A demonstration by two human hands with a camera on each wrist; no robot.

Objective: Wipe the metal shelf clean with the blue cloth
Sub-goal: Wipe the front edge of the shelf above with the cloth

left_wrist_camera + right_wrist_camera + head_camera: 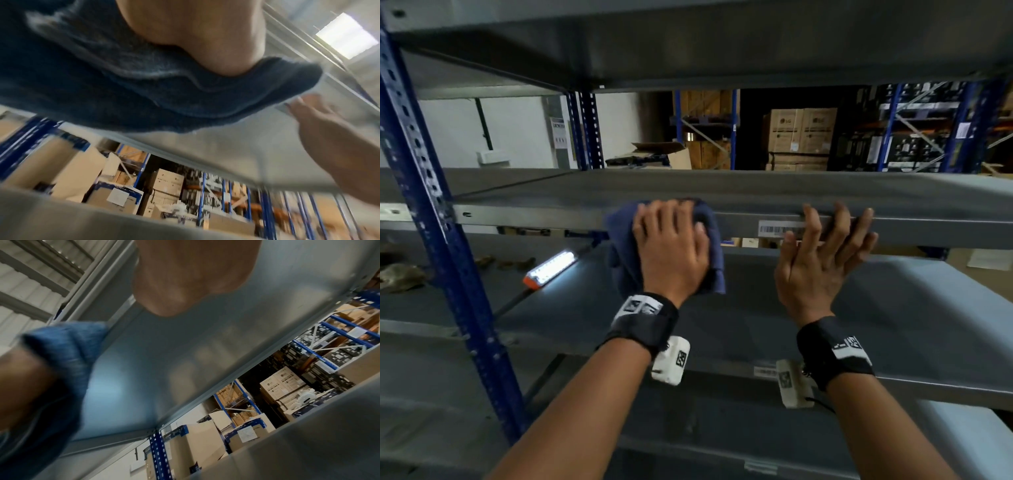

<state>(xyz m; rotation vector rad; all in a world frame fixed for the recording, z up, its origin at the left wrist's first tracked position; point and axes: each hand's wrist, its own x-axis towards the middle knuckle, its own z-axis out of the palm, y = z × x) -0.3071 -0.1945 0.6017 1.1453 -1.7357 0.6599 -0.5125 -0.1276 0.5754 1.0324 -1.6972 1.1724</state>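
Note:
The blue cloth (619,236) is draped over the front lip of the grey metal shelf (756,195), and part of it hangs below the edge. My left hand (671,246) lies flat on it with fingers spread, pressing it against the lip. The left wrist view shows my palm (195,32) on the cloth (144,97). To the right, my right hand (822,253) rests against the same lip with straight fingers, their tips over the top edge, holding nothing. The right wrist view shows the shelf's underside (164,361) and the cloth (68,345) at left.
A blue perforated upright (438,222) stands at the left. On the lower shelf lies a lit lamp (551,267) with an orange end. A barcode label (777,229) sits on the lip beside my right hand. Another shelf (688,44) hangs overhead; cardboard boxes (801,133) stand behind.

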